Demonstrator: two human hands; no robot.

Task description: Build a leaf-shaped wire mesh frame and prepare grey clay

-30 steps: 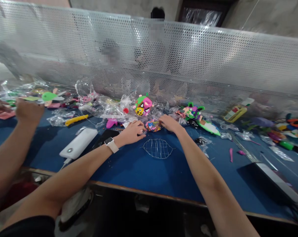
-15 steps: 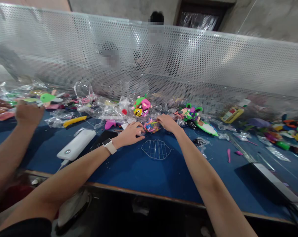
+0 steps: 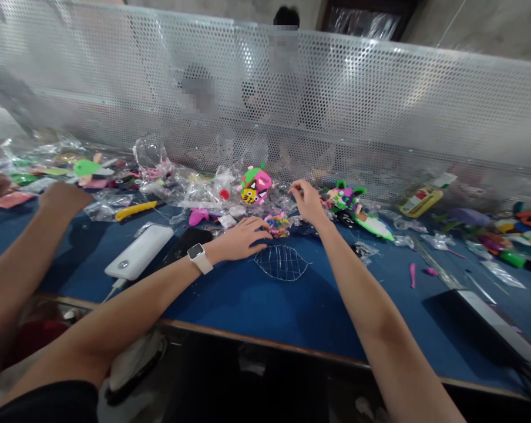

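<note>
My left hand [image 3: 245, 237] lies low over the blue table with its fingers spread and holds nothing I can see. Its fingertips are beside a small clear bag of multicoloured bits [image 3: 278, 223]. Just in front of the bag lies a leaf-shaped wire frame [image 3: 282, 263] with crossing wires, near my left thumb. My right hand [image 3: 308, 200] is raised behind and to the right of the bag, fingers bent and their tips close together. Whatever may be between them is too small to make out. A round toy head with a yellow cat face [image 3: 253, 187] stands behind the bag.
A white power bank [image 3: 140, 252], a dark phone [image 3: 188, 245] and a yellow cutter [image 3: 136, 210] lie left. Plastic wrappers and coloured clay figures line the perforated metal screen [image 3: 358, 106]. A co-worker's hand [image 3: 65, 200] works at far left. A black-and-white device [image 3: 490, 329] stands at right.
My right hand has lifted off the bag of coloured bits, up and to the right. My left hand's fingers have spread and shifted slightly right. The wire frame stays on the table.
</note>
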